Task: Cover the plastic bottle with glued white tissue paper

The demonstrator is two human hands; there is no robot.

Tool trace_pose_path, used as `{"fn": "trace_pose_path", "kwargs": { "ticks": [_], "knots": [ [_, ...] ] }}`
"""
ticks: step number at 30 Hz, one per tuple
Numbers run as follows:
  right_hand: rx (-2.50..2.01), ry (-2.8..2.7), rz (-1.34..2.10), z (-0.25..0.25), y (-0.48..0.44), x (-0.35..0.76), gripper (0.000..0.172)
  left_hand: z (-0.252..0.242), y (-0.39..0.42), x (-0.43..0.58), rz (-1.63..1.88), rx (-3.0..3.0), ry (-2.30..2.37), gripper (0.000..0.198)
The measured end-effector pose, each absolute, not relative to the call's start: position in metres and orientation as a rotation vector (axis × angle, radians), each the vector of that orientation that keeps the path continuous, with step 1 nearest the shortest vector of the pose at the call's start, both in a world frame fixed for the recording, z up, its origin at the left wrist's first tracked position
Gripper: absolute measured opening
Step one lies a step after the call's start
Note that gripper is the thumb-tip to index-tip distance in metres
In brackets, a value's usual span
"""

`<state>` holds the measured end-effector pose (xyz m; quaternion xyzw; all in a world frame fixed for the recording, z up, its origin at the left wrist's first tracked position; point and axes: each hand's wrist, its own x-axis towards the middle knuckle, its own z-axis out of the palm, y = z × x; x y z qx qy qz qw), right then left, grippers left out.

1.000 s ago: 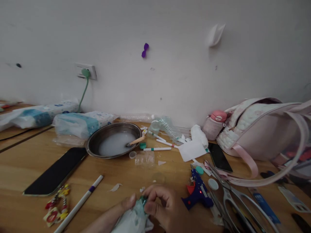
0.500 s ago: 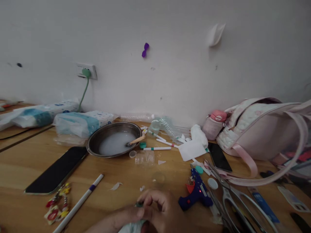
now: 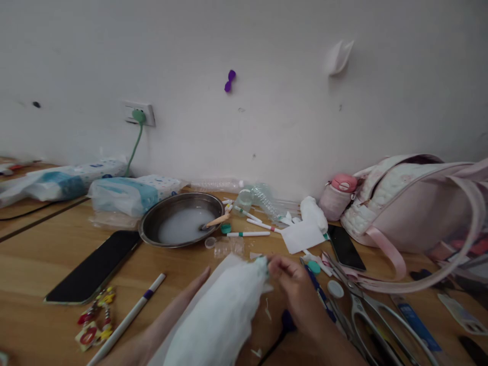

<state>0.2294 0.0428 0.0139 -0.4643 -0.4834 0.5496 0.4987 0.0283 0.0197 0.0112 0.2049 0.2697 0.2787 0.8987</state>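
Note:
A bottle-shaped thing wrapped in white tissue (image 3: 213,315) lies slantwise at the front, its narrow greenish end pointing away to the right. My left hand (image 3: 190,295) holds it from the left side, with most of the fingers hidden behind the wrapping. At the narrow end, my right hand (image 3: 292,279) pinches with thumb and fingers closed. A blue glue gun (image 3: 320,297) lies partly behind my right hand. Small white scraps rest on the table below the wrapped thing.
A steel bowl of cloudy liquid (image 3: 183,223) with a brush stands behind. Markers (image 3: 247,234), scissors (image 3: 358,305), a black phone (image 3: 93,267) and a bead string (image 3: 97,317) lie around. A pink bag (image 3: 412,203) and a pink-lidded bottle (image 3: 337,195) stand at the right.
The wrapped thing has come up into fuller view. My hands, close together before, are now apart, the right one further right and higher. The glue gun is now largely covered.

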Motion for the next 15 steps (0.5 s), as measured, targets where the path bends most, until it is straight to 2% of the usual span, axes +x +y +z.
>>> {"fn": "trace_pose_path", "kwargs": {
  "ticks": [6, 15],
  "knots": [
    [-1.197, -1.063, 1.093, 0.003, 0.070, 0.260, 0.036, 0.013, 0.024, 0.030, 0.732, 0.380, 0.532, 0.036],
    [-1.231, -1.169, 0.993, 0.012, 0.063, 0.253, 0.038, 0.005, 0.016, 0.034, 0.803, 0.318, 0.525, 0.043]
  ]
}}
